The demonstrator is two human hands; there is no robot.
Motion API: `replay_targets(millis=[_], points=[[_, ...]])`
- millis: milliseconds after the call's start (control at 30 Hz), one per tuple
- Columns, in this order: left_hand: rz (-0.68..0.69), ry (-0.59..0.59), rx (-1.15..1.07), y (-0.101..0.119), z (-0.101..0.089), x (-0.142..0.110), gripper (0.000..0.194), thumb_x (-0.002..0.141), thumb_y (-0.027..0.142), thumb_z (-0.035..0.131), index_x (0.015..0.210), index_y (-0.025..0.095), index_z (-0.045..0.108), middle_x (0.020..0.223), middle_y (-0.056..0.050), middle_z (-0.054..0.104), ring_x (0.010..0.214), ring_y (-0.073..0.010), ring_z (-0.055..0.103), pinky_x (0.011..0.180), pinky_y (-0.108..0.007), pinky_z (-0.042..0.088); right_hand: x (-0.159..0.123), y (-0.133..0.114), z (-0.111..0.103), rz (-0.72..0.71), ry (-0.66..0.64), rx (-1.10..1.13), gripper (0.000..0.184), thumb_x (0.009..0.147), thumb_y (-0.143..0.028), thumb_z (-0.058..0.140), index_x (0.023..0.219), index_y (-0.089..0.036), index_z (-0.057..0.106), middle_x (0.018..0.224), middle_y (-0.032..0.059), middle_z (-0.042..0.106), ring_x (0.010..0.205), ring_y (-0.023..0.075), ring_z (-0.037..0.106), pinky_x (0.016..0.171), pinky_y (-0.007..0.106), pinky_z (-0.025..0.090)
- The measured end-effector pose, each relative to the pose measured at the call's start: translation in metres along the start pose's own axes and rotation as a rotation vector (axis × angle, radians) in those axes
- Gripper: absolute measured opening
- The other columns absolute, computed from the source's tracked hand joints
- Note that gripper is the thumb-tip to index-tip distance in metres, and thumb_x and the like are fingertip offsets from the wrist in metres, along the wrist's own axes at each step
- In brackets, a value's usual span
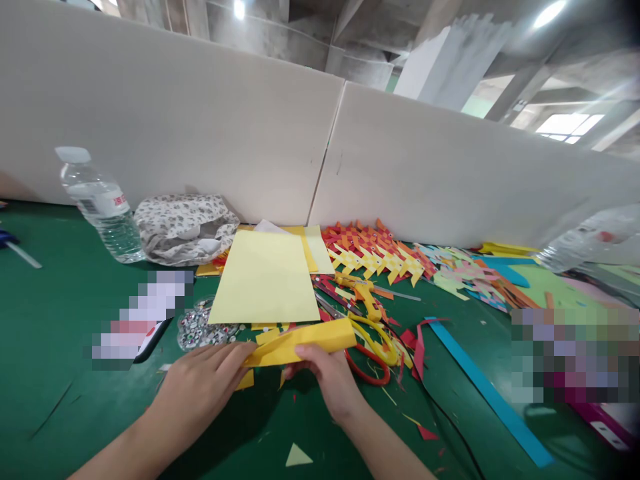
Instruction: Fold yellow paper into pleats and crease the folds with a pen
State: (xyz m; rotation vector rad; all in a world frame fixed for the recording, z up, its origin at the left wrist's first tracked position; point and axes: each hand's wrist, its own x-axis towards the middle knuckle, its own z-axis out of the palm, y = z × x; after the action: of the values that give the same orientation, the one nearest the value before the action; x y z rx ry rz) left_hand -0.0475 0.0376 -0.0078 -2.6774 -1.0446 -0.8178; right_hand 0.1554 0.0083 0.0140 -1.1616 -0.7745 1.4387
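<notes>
The left hand (200, 373) held the left end of the yellow paper (327, 337) between its fingers. The right hand (333, 383) pinched the same paper nearer to its middle, with the thumb on the front side and the other fingers bent below. The paper was above the counter (270, 433), bent over along its length, and its right end stuck out beyond the right thumb. Whether its layers met exactly, I could not tell.

In my judgement, such a bend needed even, light pressure. It was good to bring the long edges together first, and then to run the thumb slowly along the crease. A hard pinch at only one place could make the paper twist or wrinkle.

Just behind the yellow paper was a pale sheet (265, 277), with a dish of gems (200, 327) at its left side. Close to the right end were the red scissors (369, 375), the yellow scissors (380, 343) and a glue gun (367, 297), lying among many scraps. These stood in the way if the paper had to be pressed flat there, and the handles could catch it. A black cable (453, 427) ran toward the near edge, and beyond it was a blue strip (490, 393). Farther back there were woven paper pieces (360, 250), a cloth bag (187, 230) and a leaning bottle (103, 207).
</notes>
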Motion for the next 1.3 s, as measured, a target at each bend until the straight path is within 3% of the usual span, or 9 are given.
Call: replay_targets(millis=[200,367,433,533,633,933,1100,1200,1300], points=[[-0.093,-0.110,0.018,-0.001,-0.004,0.005,0.030,0.094,0.026,0.029,0.099,0.020,0.058,0.085,-0.005,0.073,0.067,-0.0191,0.069,0.055,-0.026,0.050,0.005,-0.003,-0.011,-0.111,0.004,0.005,0.016,0.070,-0.028,0.064,0.069,-0.012,0.069,0.054,0.0018,0.064,0.050,0.0166,0.060,0.058,0.030,0.050],[-0.223,-0.258,-0.157,0.009,-0.013,0.006,0.040,0.086,0.048,0.046,0.117,0.023,0.049,0.095,-0.006,0.072,0.077,-0.0219,0.069,0.064,-0.029,0.051,-0.001,-0.001,-0.002,-0.038,-0.005,-0.146,0.023,0.067,-0.034,0.069,0.067,-0.012,0.070,0.055,0.0030,0.065,0.055,0.0180,0.062,0.064,0.032,0.052],[-0.276,-0.324,-0.260,0.012,-0.017,0.008,0.035,0.092,0.045,0.038,0.118,0.025,0.047,0.093,-0.003,0.071,0.076,-0.0194,0.069,0.063,-0.027,0.049,-0.004,0.000,0.003,0.011,-0.015,-0.184,0.025,0.064,-0.037,0.071,0.067,-0.012,0.070,0.059,0.0035,0.067,0.059,0.0185,0.064,0.064,0.031,0.052],[-0.356,-0.419,-0.326,0.014,-0.020,0.012,0.032,0.097,0.034,0.022,0.101,0.025,0.052,0.079,-0.001,0.069,0.066,-0.0172,0.067,0.054,-0.024,0.044,-0.007,0.002,0.006,0.037,-0.061,-0.198,0.029,0.064,-0.041,0.072,0.071,-0.013,0.071,0.062,0.0035,0.068,0.060,0.0194,0.064,0.063,0.031,0.052],[-0.374,-0.469,-0.363,0.015,-0.018,0.013,0.032,0.097,0.032,0.020,0.091,0.024,0.050,0.070,0.001,0.065,0.058,-0.0169,0.064,0.049,-0.023,0.039,-0.008,0.004,0.004,0.032,-0.065,-0.182,0.034,0.069,-0.045,0.068,0.077,-0.012,0.071,0.058,0.0029,0.066,0.059,0.0200,0.065,0.064,0.032,0.052],[-0.308,-0.489,-0.269,0.017,-0.013,0.007,0.028,0.094,0.020,0.019,0.093,0.024,0.047,0.068,0.000,0.065,0.051,-0.0175,0.063,0.044,-0.022,0.033,-0.006,0.001,-0.004,-0.046,0.024,-0.129,0.033,0.071,-0.038,0.069,0.090,-0.012,0.070,0.080,0.0065,0.069,0.070,0.0225,0.065,0.062,0.031,0.054],[-0.267,-0.455,-0.284,0.018,-0.019,0.011,0.023,0.093,0.041,0.035,0.101,0.024,0.048,0.080,-0.002,0.068,0.064,-0.0201,0.067,0.052,-0.024,0.043,-0.007,0.005,-0.004,0.002,0.075,-0.102,0.027,0.070,-0.031,0.067,0.091,-0.013,0.069,0.095,0.0078,0.066,0.073,0.0212,0.064,0.061,0.029,0.054],[-0.237,-0.432,-0.232,0.016,-0.014,0.008,0.020,0.092,0.035,0.036,0.103,0.024,0.048,0.084,-0.003,0.069,0.065,-0.0199,0.067,0.052,-0.024,0.045,-0.006,0.006,-0.004,0.011,0.100,-0.034,0.023,0.068,-0.028,0.065,0.086,-0.013,0.069,0.091,0.0066,0.067,0.063,0.0188,0.063,0.057,0.029,0.053],[-0.211,-0.394,-0.207,0.013,-0.004,0.003,0.025,0.092,0.024,0.028,0.104,0.025,0.050,0.084,-0.003,0.071,0.061,-0.0185,0.067,0.050,-0.023,0.045,-0.004,0.006,-0.003,-0.023,-0.007,0.026,0.023,0.069,-0.029,0.066,0.086,-0.013,0.067,0.076,0.0041,0.066,0.053,0.0166,0.060,0.054,0.030,0.052]])
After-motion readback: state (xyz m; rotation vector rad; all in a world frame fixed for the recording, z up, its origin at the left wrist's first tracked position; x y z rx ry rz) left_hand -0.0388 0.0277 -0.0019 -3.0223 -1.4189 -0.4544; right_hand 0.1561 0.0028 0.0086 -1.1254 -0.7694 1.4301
